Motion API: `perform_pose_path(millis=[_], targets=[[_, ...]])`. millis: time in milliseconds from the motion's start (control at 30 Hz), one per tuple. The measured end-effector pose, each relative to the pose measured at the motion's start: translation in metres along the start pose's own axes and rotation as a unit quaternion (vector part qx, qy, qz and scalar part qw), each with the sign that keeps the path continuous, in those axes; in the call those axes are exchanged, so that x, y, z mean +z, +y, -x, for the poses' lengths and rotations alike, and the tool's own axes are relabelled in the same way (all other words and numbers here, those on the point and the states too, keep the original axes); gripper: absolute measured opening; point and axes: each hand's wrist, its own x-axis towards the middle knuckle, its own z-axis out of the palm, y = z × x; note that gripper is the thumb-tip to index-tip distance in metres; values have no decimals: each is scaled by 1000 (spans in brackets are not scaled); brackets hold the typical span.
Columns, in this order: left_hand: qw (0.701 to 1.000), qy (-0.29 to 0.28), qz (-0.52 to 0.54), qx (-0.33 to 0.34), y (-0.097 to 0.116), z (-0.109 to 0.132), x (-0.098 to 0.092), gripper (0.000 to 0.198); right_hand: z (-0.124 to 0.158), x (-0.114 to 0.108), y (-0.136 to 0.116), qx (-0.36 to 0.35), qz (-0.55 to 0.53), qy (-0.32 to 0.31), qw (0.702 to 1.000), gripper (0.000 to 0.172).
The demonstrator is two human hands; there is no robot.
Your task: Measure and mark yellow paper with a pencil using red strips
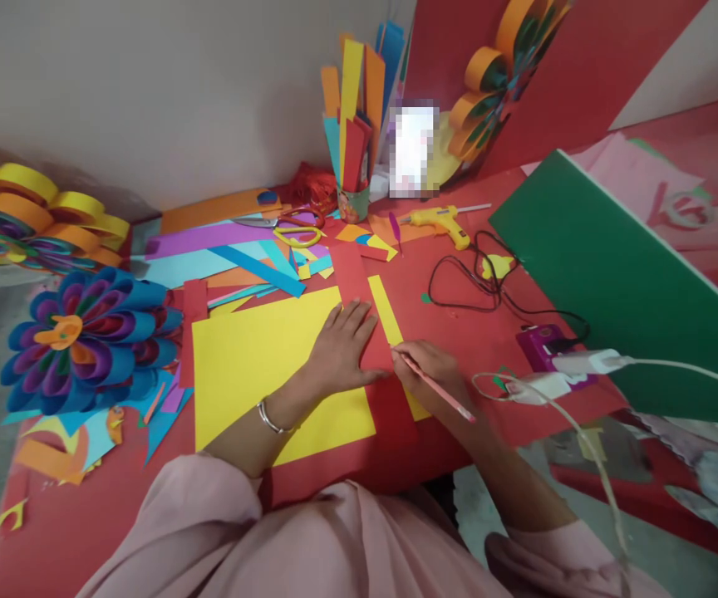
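Observation:
My left hand [345, 345] lies flat, fingers spread, across a red paper strip [390, 407] and the yellow sheet [259, 357] under it. The strip runs over the sheet near its right side, so a narrow band of yellow [384, 307] shows beyond it. In my right hand [430, 374] is a pink pencil [440, 389], its tip down by the strip's right edge. Whether the tip touches the paper I cannot tell. The fingers of that hand are closed around the pencil.
Scissors [300, 218] and paper scraps lie behind the sheet, near a cup [352, 203] of paper strips. A yellow glue gun [440, 223] trails its cable to a purple power socket [539, 349]. Left stands a blue paper flower [90, 340]; right, a green board [633, 282].

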Motion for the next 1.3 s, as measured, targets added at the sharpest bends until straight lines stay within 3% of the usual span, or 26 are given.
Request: perform_pose_path(millis=[300,500,667,900,1067,1300], targets=[[1000,7,4,-4,1,0,1,107,-84,33,21,46,-35,30,998,17],[1000,-6,-5,-10,3,-2,0,106,-118,40,26,82,-62,43,994,20],[1000,1,1,-10,2,0,0,103,-90,35,30,35,-11,35,999,36],[1000,-3,7,-8,2,0,1,104,-7,19,30,-56,111,-84,989,45],[1000,-13,6,-11,6,-4,3,108,-2,17,36,-30,161,-118,979,47],[1000,-20,-20,-4,3,13,-4,109,-5,18,39,-42,138,-89,986,36]])
